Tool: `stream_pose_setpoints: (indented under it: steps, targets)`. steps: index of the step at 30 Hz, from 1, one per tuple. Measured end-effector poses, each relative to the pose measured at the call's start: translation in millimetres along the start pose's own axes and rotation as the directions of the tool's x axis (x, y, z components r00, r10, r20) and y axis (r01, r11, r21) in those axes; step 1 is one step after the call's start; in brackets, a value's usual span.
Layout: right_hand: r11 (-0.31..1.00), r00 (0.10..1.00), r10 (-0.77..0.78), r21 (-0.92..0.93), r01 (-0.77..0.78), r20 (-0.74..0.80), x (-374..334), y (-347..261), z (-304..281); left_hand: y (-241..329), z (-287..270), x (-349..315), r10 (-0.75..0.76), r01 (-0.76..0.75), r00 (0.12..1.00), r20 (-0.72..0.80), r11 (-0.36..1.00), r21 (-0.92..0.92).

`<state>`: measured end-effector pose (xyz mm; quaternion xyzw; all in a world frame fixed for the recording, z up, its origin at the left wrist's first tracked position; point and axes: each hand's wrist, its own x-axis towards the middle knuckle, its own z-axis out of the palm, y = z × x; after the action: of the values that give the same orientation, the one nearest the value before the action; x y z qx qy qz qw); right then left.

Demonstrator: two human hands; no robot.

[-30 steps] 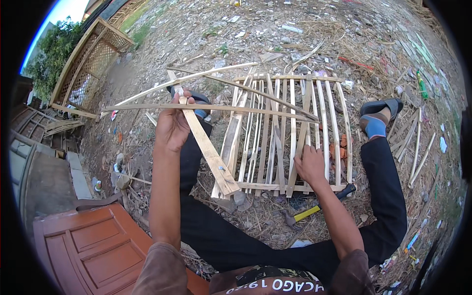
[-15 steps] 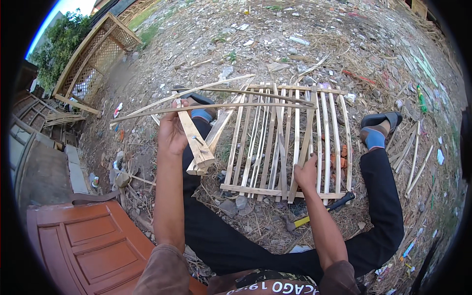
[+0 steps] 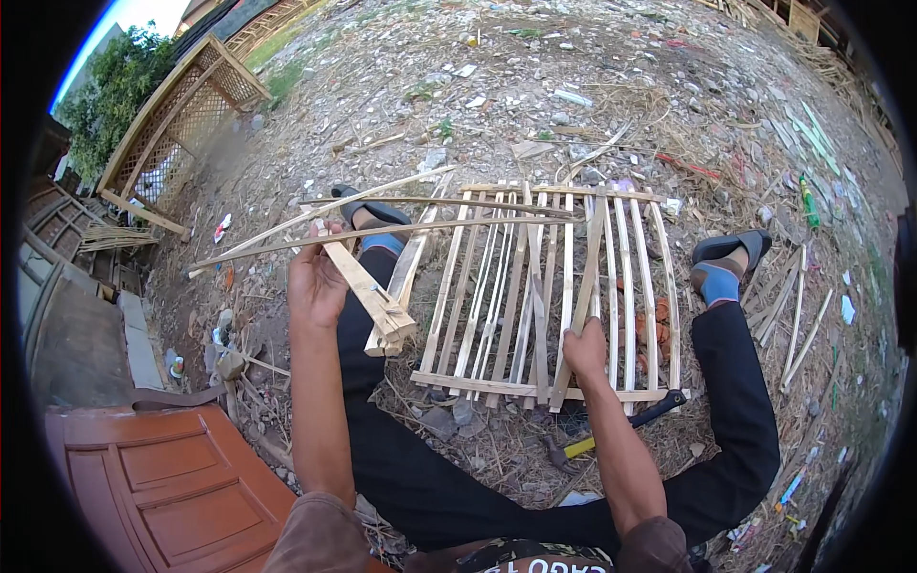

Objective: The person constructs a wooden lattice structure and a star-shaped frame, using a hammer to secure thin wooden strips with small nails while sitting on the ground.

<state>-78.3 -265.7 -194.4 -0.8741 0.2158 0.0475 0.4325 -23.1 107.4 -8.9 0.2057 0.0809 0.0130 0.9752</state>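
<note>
My left hand (image 3: 317, 279) is closed around a wooden frame (image 3: 368, 286) of narrow strips and a thicker bar, raised above my left leg. A nail sticks out near the bar's close end. The frame's long thin strips reach across the top of a slatted wooden panel (image 3: 492, 389), which lies on the ground between my legs. My right hand (image 3: 585, 351) grips a loose, slightly slanted wooden slat (image 3: 585, 277) lying over that panel. Beside my right forearm rests a hammer (image 3: 578, 447) with a yellow and black handle, partly hidden by the arm.
A red-brown panelled door (image 3: 177, 477) lies at the lower left. Behind it leans a lattice frame (image 3: 181, 124). Loose wood strips (image 3: 798, 325) and a green bottle (image 3: 809, 202) lie to the right on rubble ground (image 3: 430, 86). Reddish brick pieces (image 3: 654, 329) show beneath the panel.
The view has shifted a little, so everything sits slightly lower and further left. My right hand's fingers have closed more around the slat. My left hand keeps hold of the frame.
</note>
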Motion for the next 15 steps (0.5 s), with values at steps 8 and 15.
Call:
stream_pose_setpoints:
  steps: [8,15]
  targets:
    - [0.998,0.979,-0.026,-0.066,0.013,-0.201,-1,-21,-41,24,-2,1,0.101,-0.108,0.992,0.073,0.990,0.093]
    - [0.999,0.985,-0.038,0.015,0.041,-0.169,-17,-42,-76,122,-36,-17,-0.159,0.236,0.849,0.503,0.968,-0.091]
